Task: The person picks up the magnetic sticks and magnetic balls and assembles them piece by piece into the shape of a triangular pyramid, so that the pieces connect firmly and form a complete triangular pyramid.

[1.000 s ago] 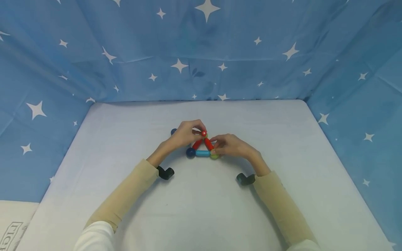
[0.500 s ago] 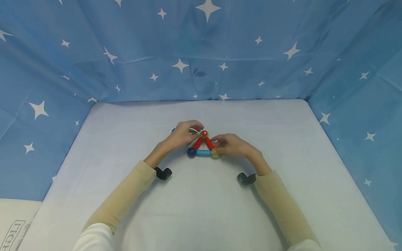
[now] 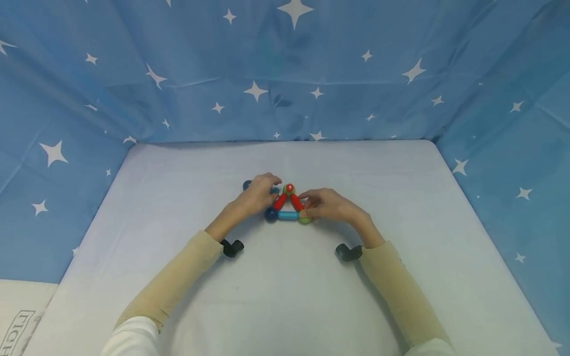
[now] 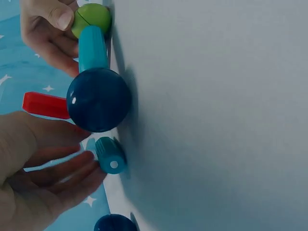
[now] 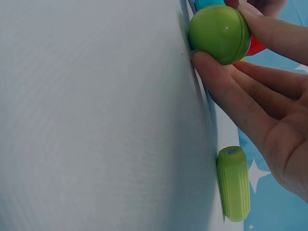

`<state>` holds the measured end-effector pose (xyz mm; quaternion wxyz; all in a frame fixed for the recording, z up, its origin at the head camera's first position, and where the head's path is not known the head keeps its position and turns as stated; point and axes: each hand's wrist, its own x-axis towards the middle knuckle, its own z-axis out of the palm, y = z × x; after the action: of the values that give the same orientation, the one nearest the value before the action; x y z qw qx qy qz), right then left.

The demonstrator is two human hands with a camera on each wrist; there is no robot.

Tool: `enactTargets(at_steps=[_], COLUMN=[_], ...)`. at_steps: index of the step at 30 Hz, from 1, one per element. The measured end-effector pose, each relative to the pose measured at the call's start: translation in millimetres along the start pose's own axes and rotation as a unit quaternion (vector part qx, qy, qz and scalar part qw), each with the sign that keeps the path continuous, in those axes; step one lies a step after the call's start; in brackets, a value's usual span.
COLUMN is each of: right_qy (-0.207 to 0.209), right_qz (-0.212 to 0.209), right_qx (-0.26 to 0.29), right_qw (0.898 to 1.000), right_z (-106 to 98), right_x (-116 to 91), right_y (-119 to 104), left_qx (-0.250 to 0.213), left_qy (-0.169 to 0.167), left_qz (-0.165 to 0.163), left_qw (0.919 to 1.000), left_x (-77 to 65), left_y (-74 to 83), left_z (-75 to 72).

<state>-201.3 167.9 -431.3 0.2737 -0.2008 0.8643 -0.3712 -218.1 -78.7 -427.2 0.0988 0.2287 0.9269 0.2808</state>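
Note:
A triangle of magnetic rods and balls lies mid-table in the head view. A light blue rod [image 3: 288,215] joins a dark blue ball [image 3: 270,214] to a green ball [image 5: 219,34]. Two sloping red rods [image 3: 280,201] meet at the far corner, where a red rod end [image 3: 290,187] faces up over another green ball. My right hand [image 3: 331,205] pinches the near green ball between thumb and fingers. My left hand [image 3: 256,195] is beside the dark blue ball, fingers loosely extended, fingertips right at a loose teal rod [image 4: 110,155].
Another dark blue ball [image 4: 115,223] lies to the left, partly behind the left hand in the head view. A green rod [image 5: 234,184] lies under the right palm's side. Blue star-patterned cloth [image 3: 267,59] walls the white table [image 3: 285,296] at back and sides.
My left hand has let go of the upright red rod at the far corner and moved left and nearer, down toward the teal rod. My right hand has kept its pinch.

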Motion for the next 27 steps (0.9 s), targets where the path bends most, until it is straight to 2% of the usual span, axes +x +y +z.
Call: enactTargets(at_steps=[6,12,16,19,27], right_qy=[0.003,-0.002,-0.002,0.000,-0.002], right_qz=[0.001,0.000,0.004,0.008,0.010], right_qx=[0.000,0.006,0.003,-0.001,0.000], right_qw=[1.000,1.000,1.000,1.000,1.000], right_z=[-0.4,-0.4,0.2,0.3,0.2], right_x=[-0.7,-0.7,-0.3,0.5,2.3], right_y=[-0.9,-0.7,-0.9,-0.1,0.7], left_qx=[0.038,0.056,0.063,0.053,-0.030], left_qy=[0.000,-0.015,-0.018,-0.016,0.002], left_qz=[-0.005,-0.029,-0.020,-0.016,-0.038], left_qw=[0.9992,0.9979,0.9977,0.9983,0.9988], left_x=[1.1,3.3,3.2,2.3,-4.7], left_y=[1.0,0.5,-1.7,-3.7,-7.4], left_z=[2.9,5.8,5.4,3.8,-4.1])
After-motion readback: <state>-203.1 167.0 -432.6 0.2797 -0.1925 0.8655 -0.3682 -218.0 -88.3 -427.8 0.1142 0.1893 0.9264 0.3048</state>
